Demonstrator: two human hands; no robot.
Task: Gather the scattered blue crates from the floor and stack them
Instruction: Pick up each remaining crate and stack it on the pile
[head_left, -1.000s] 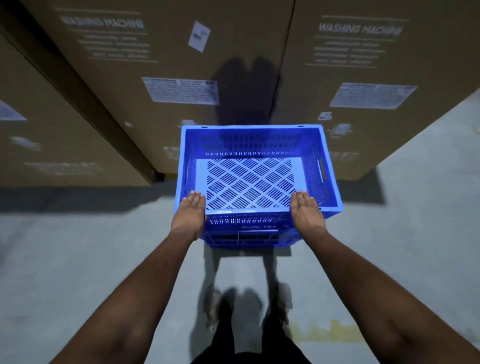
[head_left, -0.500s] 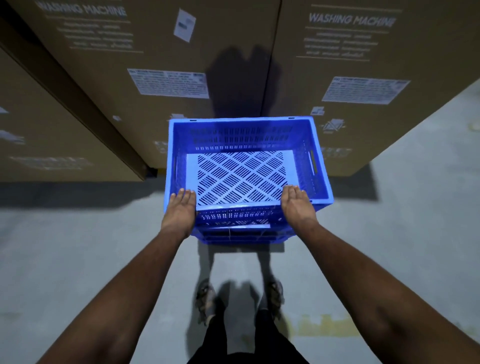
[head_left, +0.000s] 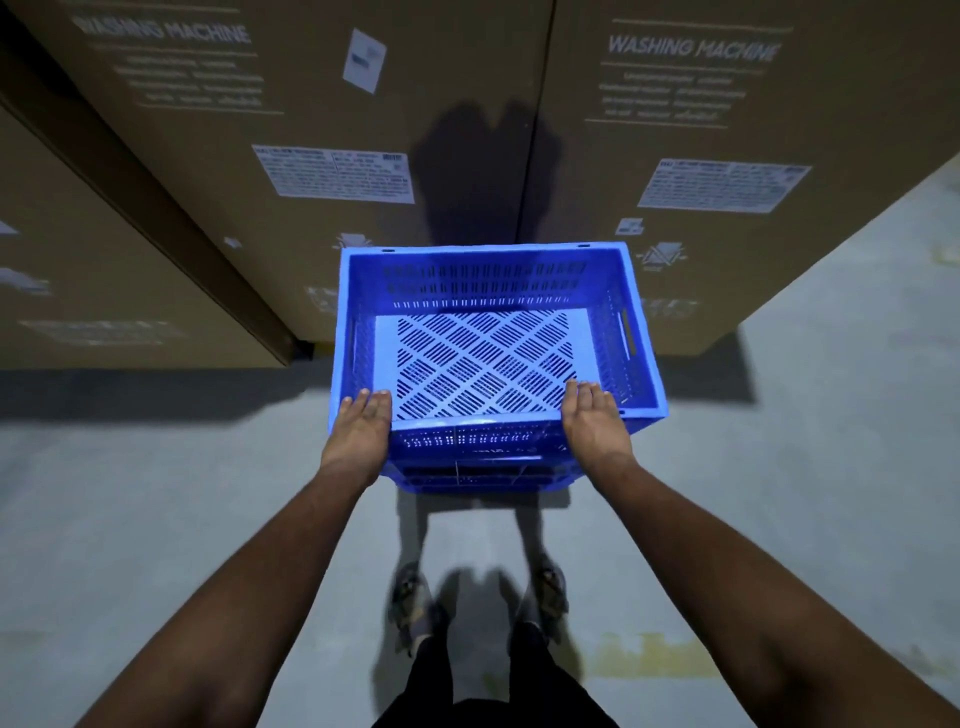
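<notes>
A blue crate (head_left: 631, 332) with slotted walls and a pale perforated floor is right in front of me, open side up, empty inside. My left hand (head_left: 358, 431) lies over the near rim at its left corner. At the right corner my right hand (head_left: 595, 423) grips the same rim. On both hands the fingers reach over the edge into the crate and the thumbs are hidden. The crate looks held above the grey floor, with my feet (head_left: 415, 597) visible below it. Whether a second crate sits under it I cannot tell.
Tall cardboard boxes marked "WASHING MACHINE" (head_left: 691, 49) form a wall just behind the crate, with a further box (head_left: 104, 291) at the left. Bare grey concrete floor (head_left: 156, 493) spreads left and right, with a yellow paint mark (head_left: 654, 654) near my right foot.
The crate and both hands have shifted slightly left and toward the cardboard boxes. My grip on the near rim is unchanged.
</notes>
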